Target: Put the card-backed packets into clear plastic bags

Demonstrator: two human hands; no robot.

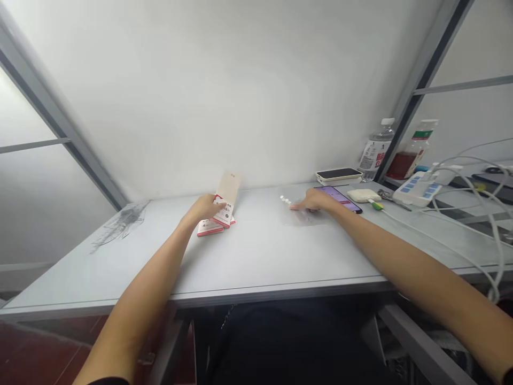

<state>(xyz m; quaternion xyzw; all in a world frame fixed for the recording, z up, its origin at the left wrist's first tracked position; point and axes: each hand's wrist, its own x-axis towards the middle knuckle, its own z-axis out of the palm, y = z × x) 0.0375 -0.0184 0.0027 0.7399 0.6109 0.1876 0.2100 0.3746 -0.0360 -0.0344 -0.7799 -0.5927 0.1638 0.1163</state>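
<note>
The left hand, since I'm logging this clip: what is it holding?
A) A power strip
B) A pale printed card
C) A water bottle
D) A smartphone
B. The left hand grips a pale printed card upright, above red-edged packets on the table.

We count two bare hands: the left hand (204, 208) and the right hand (316, 201). The left hand has one red-and-white card packet (222, 213) with one beige card (229, 188) rising behind it, and at least two more red-and-white packets (209, 228) lie on the table (264, 256), their exact number hidden. Further right we tally roughly five small white pieces (285, 200), too small to count surely, plus one smartphone (340, 197), one white charger (363, 195), one dark-topped white device (339, 175), one water bottle (375, 151), one bottle of reddish liquid (411, 152) and one power strip (417, 190).
</note>
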